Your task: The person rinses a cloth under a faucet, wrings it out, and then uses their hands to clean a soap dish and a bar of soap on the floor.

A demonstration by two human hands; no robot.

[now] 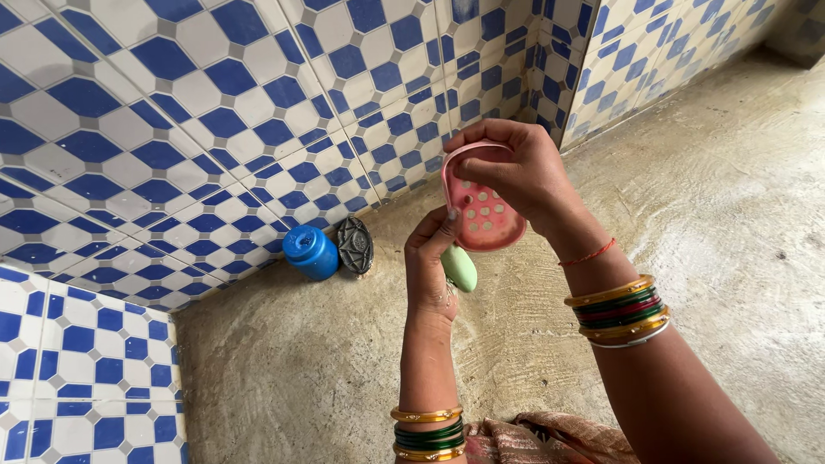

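Your right hand [516, 172] clamped the pink dish [483, 210]; your left hand [432, 266], just below the dish, gripped green soap [461, 269].

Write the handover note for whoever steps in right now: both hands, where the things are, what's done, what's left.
Left hand: closed around a pale green soap bar, held below the dish.
Right hand: grips a pink soap dish by its rim, tilted, its holed face toward the camera.
Nearby: a blue container and a dark scrubber-like thing stand on the concrete floor against the blue-and-white tiled wall.
Done: soap is out of the dish.
Left: soap is not back in the dish; both are in the air, not set down.
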